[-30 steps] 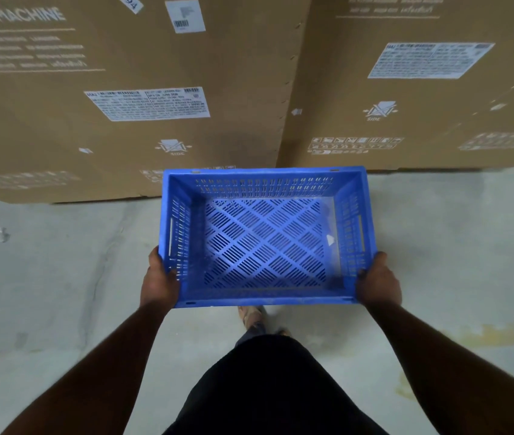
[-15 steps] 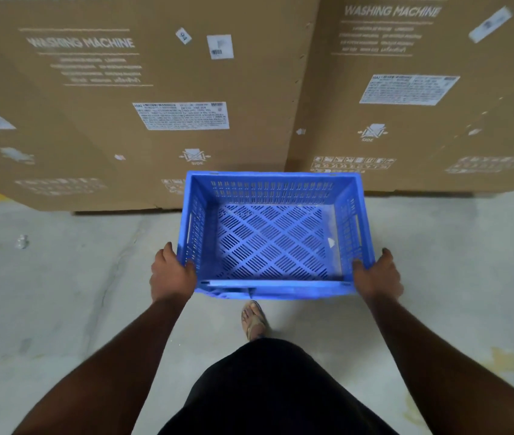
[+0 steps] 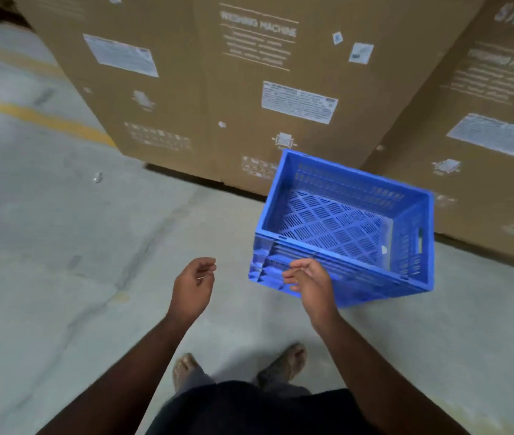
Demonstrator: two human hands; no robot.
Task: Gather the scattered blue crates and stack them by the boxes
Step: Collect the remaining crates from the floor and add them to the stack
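A: Nearest us, what do you see?

B: Two sandalled feet (image 3: 284, 364) on the concrete floor (image 3: 61, 277), about six o'clock, dark shorts above them.

A: And the hands?

B: Both free, gripping nothing. The left hand (image 3: 193, 285) hangs in the air with loosely curled fingers, well apart from anything. The right hand (image 3: 310, 281) sits in front of the near wall of the blue crate (image 3: 340, 227), fingers relaxed; whether it touches the plastic I cannot tell.

A: Where is the crate?

B: On the floor toward one o'clock, upright, with only a small white scrap inside it, its far wall right by the cardboard boxes (image 3: 249, 89).

A: Farther out?

B: The boxes read "washing machine". At ten o'clock there's a yellow floor line (image 3: 39, 116), and a small bit of litter (image 3: 98, 177)
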